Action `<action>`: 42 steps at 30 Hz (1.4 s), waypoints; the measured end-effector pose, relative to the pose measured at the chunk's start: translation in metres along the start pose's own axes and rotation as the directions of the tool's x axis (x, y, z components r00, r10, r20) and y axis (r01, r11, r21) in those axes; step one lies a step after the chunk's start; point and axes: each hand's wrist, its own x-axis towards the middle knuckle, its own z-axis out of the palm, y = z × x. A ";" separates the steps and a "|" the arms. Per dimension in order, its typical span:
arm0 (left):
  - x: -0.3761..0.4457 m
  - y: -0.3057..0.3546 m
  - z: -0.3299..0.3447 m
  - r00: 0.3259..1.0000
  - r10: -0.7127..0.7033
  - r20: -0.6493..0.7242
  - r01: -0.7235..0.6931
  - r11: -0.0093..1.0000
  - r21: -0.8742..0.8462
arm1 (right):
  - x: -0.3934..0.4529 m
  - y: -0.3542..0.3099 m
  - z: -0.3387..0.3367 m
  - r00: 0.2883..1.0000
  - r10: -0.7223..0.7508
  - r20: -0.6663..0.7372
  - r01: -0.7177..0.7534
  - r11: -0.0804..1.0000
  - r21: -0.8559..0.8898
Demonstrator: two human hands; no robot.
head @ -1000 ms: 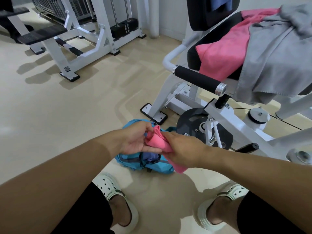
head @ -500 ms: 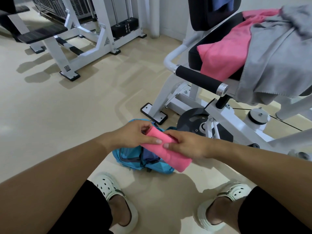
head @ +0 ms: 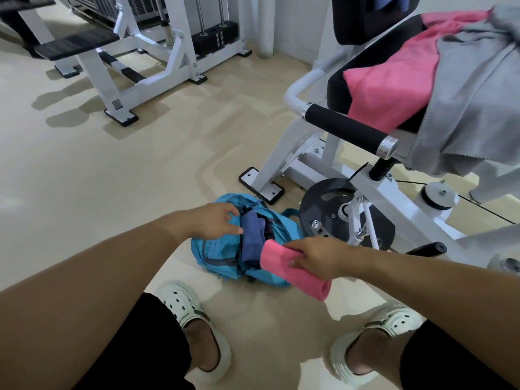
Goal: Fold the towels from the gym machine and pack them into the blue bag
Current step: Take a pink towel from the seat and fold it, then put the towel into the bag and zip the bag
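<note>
So the rolled pink towel (head: 292, 270) is in the right hand (head: 316, 256), fingers wrapped over the top of it about midway along, one end pointing at the open mouth of the blue bag (head: 225, 257) and the other end sticking out toward the right foot. The bag is slumped on the floor (head: 112, 170) between the feet and the gym machine (head: 374, 198), and there's already a dark blue towel (head: 252, 237) stuffed in the opening.

The left hand (head: 209, 222) is at the bag's upper rim with fingers loose. It looks like it's resting on the fabric or nudging the opening wider, and I can't see an actual pinch.

Handling-wise, I'd guess this is soft, light microfibre stuff. It won't slip out, but the roll will want to spring open if you grab just an end, so holding it around the middle like this seems right. The bag is thin and floppy and will collapse on itself, so the rim needs holding open while the roll goes in end first.

Still up on the machine seat are a bigger pink towel (head: 394, 80) and a grey towel (head: 475, 102), draped and unfolded, the grey one overlapping the pink. Those will be floppy, so take them by the corners.
</note>
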 end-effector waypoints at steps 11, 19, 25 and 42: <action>0.032 -0.047 -0.002 0.947 -0.286 -0.147 0.257 0.948 -0.191 | 0.076 0.012 0.018 0.987 0.139 -0.077 -0.138 0.990 0.016; 0.050 -0.082 0.020 0.918 -0.395 -0.050 0.382 0.909 -0.165 | 0.167 0.029 0.050 0.901 0.397 -0.174 -0.322 0.881 0.347; 0.065 -0.084 0.030 0.927 -0.373 -0.025 0.363 0.914 -0.180 | 0.209 0.032 0.090 0.779 0.609 -0.150 -0.374 0.643 0.668; 0.057 0.012 0.037 0.974 -0.190 -0.127 0.096 0.843 -0.529 | 0.226 -0.003 0.107 0.859 0.510 -0.047 -0.110 0.273 0.956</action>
